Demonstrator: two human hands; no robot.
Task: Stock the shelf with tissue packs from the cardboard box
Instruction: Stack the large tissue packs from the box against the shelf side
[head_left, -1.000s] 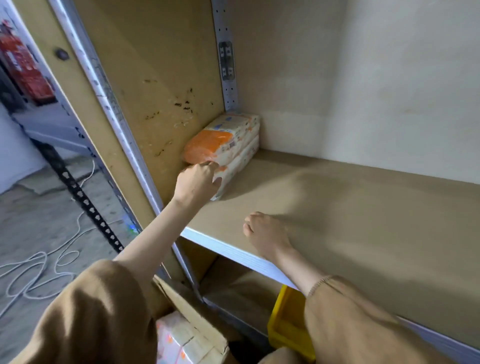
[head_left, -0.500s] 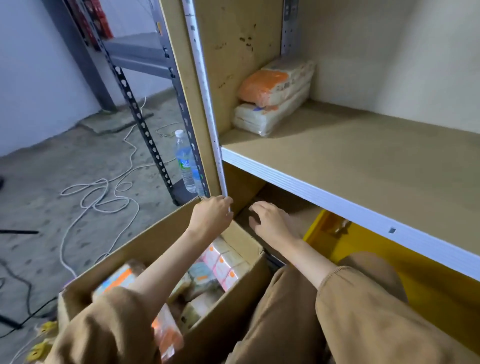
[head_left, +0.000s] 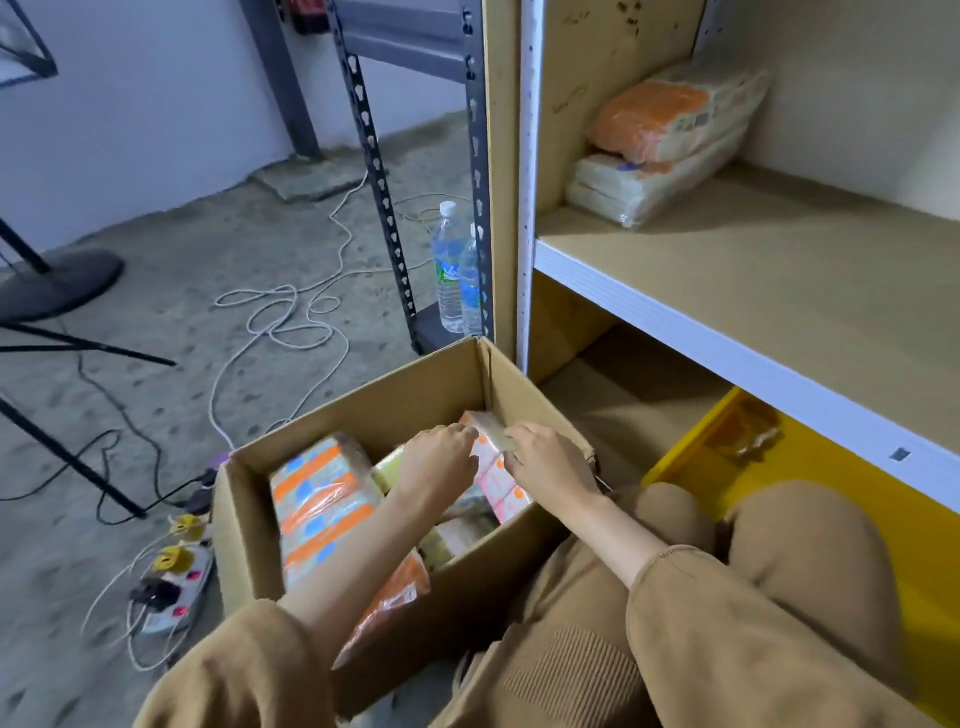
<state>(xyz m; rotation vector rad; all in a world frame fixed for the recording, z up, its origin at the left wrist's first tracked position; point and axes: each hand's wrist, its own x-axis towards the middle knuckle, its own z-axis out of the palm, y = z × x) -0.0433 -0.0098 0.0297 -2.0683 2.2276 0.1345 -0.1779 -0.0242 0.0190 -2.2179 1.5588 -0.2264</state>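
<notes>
Shelf (head_left: 779, 270): two stacked tissue packs (head_left: 670, 130) lie at its back left corner. Cardboard box (head_left: 415, 395) stands below the shelf's front left corner and holds more packs. A pink-spotted pack (head_left: 492, 467) lies in the box's far right corner, between both grips. The left grip (head_left: 441, 457) is curled on its left side, and the right grip (head_left: 545, 462) is curled on its right.

The shelf board (head_left: 779, 270) is seen at 2 o'clock, and at its far left corner a lower pack (head_left: 639, 192) is laid flat on it, with an orange-topped pack (head_left: 670, 117) stacked on that. On the concrete floor (head_left: 182, 249), the open cardboard box (head_left: 395, 410) is set at 6 o'clock, a coiled white cable (head_left: 280, 317) is spread at 10 o'clock, and a power strip (head_left: 176, 582) is laid at 8 o'clock.
</notes>
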